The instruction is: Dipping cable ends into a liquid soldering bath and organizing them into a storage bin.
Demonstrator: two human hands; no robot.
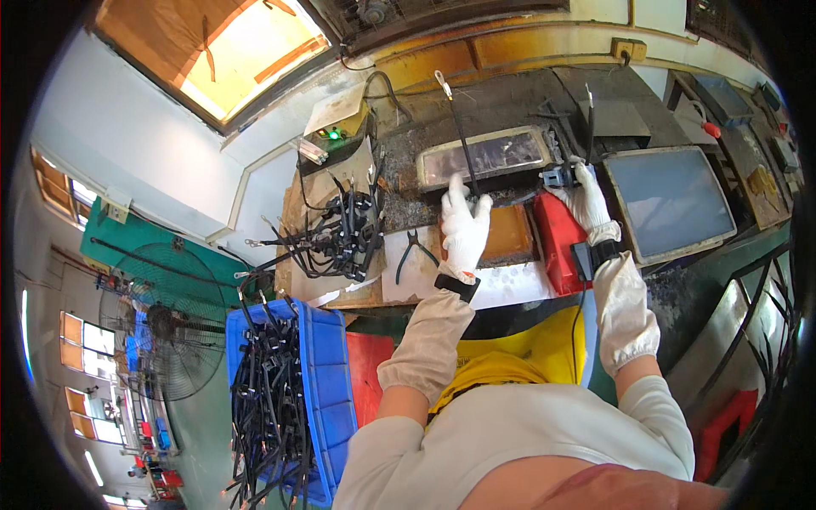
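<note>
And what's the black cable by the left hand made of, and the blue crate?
Black cable: dark, smooth coat, probably plastic or rubber; its shiny, silvery tip looks metal. Blue crate: likely hard plastic, slightly glossy with moulded-looking ribs.

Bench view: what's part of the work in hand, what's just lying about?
Likely in the work:
- black lugged cable at the left gloved hand
- second black cable at the right gloved hand
- cable pile on the bench, probably matching stock

Apparently just about:
- green-handled pliers, untouched
- caged fan
</note>
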